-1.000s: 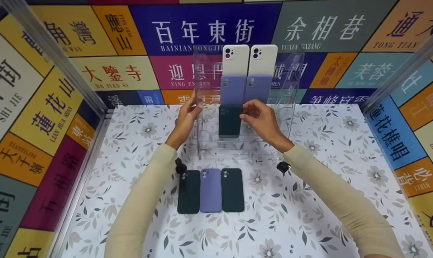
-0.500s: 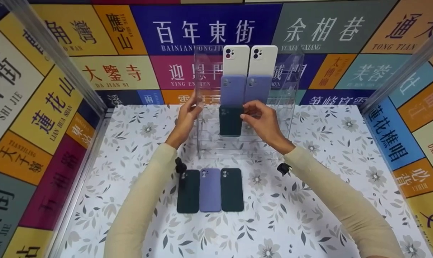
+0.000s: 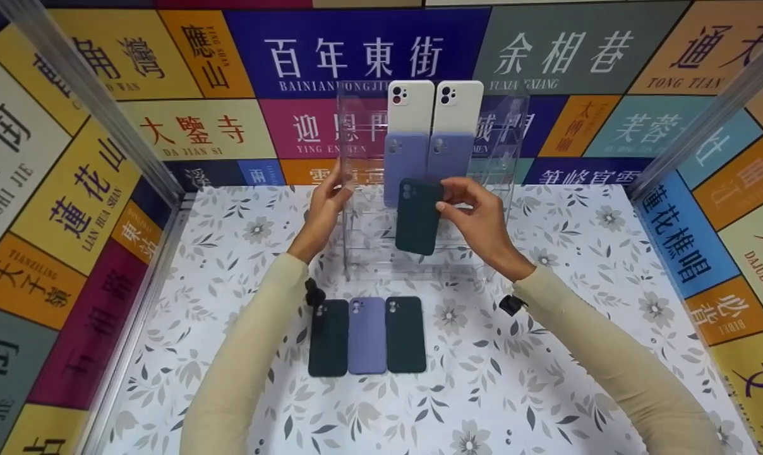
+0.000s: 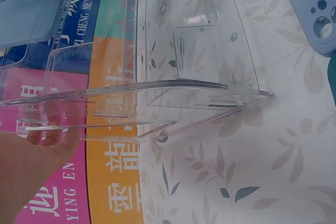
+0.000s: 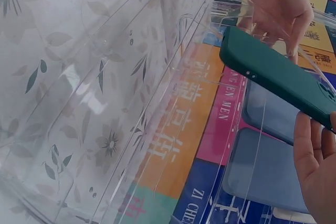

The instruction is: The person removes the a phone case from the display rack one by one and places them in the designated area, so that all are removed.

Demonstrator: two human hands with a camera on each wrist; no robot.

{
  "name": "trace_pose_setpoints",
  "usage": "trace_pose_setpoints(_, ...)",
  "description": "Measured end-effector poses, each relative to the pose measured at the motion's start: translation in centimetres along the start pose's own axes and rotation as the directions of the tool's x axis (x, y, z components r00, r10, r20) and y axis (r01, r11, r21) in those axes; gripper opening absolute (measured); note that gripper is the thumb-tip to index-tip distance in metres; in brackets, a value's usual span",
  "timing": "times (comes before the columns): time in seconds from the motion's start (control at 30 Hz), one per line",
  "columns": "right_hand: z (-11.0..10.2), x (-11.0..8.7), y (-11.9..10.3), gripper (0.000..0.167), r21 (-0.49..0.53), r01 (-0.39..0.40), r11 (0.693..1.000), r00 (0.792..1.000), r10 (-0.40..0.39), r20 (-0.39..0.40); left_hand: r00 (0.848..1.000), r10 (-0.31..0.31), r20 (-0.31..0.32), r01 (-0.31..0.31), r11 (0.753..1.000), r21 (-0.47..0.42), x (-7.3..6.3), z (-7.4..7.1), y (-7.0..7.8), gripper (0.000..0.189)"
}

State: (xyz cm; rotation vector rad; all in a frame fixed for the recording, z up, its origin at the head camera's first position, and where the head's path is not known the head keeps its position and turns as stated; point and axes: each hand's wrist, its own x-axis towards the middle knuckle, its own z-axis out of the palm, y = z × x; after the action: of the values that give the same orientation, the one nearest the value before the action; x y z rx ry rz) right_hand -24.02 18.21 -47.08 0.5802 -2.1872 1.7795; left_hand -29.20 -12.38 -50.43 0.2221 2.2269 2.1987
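Note:
My right hand (image 3: 482,218) pinches a dark green phone case (image 3: 417,218) by its right edge, thumb in front. The case tilts in front of the lower tiers of a clear stepped display rack (image 5: 152,103); in the right wrist view, this green case (image 5: 273,74) stands out from the tiers. My left hand (image 3: 321,212) grips the rack's left side panel, fingers seen through the plastic in the left wrist view. Two white cases (image 3: 410,114) (image 3: 458,114) fill the top tier side by side. Below them stand two purple cases (image 3: 405,161) (image 3: 450,155), the right one partly covered.
On the flowered tabletop (image 3: 482,379), in front of the rack, three cases lie in a row: a dark green case (image 3: 328,344), a purple case (image 3: 367,338) and another dark green case (image 3: 405,338). Printed panels (image 3: 356,50) wall in the back and both sides.
The green case, upright below the left purple case before, has come forward and right with my right hand and now tilts. My left hand keeps its place on the rack.

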Motion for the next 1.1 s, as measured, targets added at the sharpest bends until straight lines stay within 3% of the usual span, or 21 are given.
trace_pose_setpoints(1.1, -2.6, -6.9, 1.3, 0.035, 0.024, -0.143, 0.989, 0.987, 0.141, 0.073, 1.0, 0.006, -0.004, -0.006, 1.0, -0.008, -0.2, 0.2, 0.1, 0.068)
